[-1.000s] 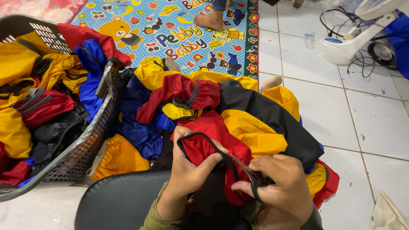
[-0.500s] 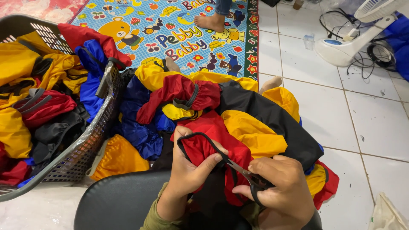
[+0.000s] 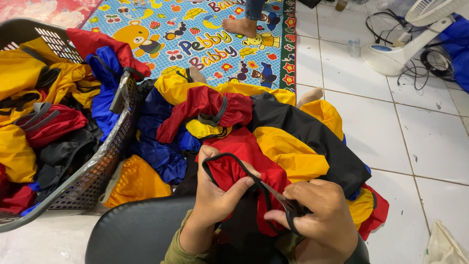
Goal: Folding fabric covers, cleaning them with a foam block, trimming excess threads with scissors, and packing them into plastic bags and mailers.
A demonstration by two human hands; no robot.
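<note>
My left hand (image 3: 217, 195) pinches a red garment (image 3: 239, 168) with a black elastic edge, holding it up over my lap. My right hand (image 3: 320, 220) grips small black-handled scissors (image 3: 281, 198), whose blades point left at the red cloth close to my left thumb. The garment belongs to a heap of red, yellow, blue and black clothing (image 3: 273, 132) spread on the floor in front of me.
A grey plastic laundry basket (image 3: 105, 156) full of similar garments stands at the left. A black chair seat (image 3: 134, 234) is below. Beyond lie a colourful children's play mat (image 3: 195, 34) with another person's bare foot (image 3: 239, 25), and a white fan (image 3: 415, 34) with cables on white tiles.
The scissors' blades have slid a little further left into the red cloth. My left hand keeps its pinch; the pile and basket are unmoved.
</note>
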